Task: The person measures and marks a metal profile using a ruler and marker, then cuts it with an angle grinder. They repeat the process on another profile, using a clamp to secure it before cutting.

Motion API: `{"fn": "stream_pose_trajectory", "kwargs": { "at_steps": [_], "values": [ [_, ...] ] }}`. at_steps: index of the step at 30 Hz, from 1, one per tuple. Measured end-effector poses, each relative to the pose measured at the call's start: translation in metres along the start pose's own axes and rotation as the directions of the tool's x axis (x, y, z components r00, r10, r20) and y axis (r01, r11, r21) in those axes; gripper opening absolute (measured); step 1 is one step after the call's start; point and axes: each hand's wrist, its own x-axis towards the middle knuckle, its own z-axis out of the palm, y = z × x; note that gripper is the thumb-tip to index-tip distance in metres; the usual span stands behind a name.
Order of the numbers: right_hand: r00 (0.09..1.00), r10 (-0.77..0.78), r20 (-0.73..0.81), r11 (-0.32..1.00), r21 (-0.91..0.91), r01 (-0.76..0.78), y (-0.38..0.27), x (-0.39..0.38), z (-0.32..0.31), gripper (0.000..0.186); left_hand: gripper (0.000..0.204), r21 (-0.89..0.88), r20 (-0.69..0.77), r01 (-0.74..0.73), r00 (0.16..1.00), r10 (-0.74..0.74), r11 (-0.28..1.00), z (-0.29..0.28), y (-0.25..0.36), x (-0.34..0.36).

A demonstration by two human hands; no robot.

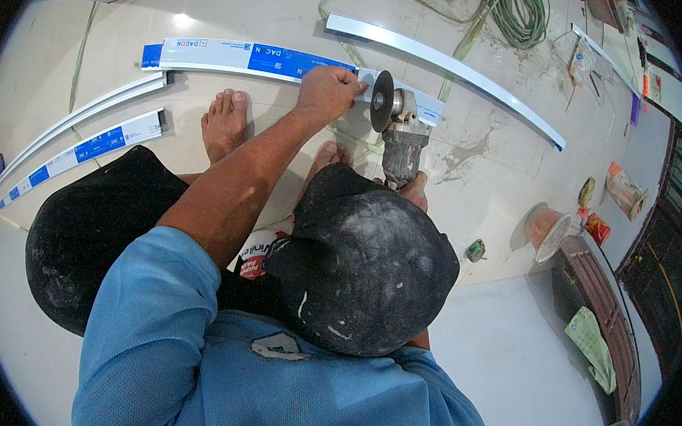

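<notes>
My left hand has curled fingers gripping a long white metal or plastic profile with blue film, lying crosswise on the tiles in front of me. Just right of those fingers, the dark cutting disc of an angle grinder stands upright over the profile, very near or touching it; which, I cannot tell. My right hand grips the grinder's rear body, partly hidden behind my knee. My bare feet are on the floor just below the profile.
Other profiles lie beyond and at left on the tiled floor. A coiled green hose is at top. A bucket, packets and a dark doorway are at right. A white pail sits between my legs.
</notes>
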Motion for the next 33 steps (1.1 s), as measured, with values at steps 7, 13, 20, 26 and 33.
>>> {"fn": "stream_pose_trajectory", "kwargs": {
  "at_steps": [7, 13, 20, 26, 33],
  "values": [
    [1.0, 0.016, 0.02, 1.0, 0.0, -0.016, -0.006, -0.002, -0.007, 0.061, 0.028, -0.008, -0.002, -0.022, 1.0, 0.022, 1.0, 0.0, -0.003, 0.001],
    [1.0, 0.014, 0.02, 1.0, 0.008, -0.015, -0.002, 0.0, -0.003, 0.062, 0.028, 0.033, 0.0, -0.026, 1.0, 0.026, 0.999, -0.001, 0.0, 0.0],
    [0.999, -0.04, -0.015, 0.999, -0.007, 0.04, 0.0, 0.003, -0.003, 0.061, 0.029, 0.013, 0.004, -0.014, 1.0, 0.014, 1.0, 0.0, -0.003, 0.001],
    [1.0, 0.017, -0.019, 1.0, -0.006, -0.017, -0.003, 0.009, -0.003, 0.07, 0.03, 0.022, -0.001, -0.042, 0.999, 0.042, 0.999, 0.0, -0.004, 0.002],
    [0.997, 0.066, -0.027, 0.997, -0.044, -0.067, -0.005, 0.012, 0.0, 0.074, 0.028, -0.048, -0.012, -0.016, 1.0, 0.015, 0.999, 0.003, -0.01, 0.004]
  ]
}}
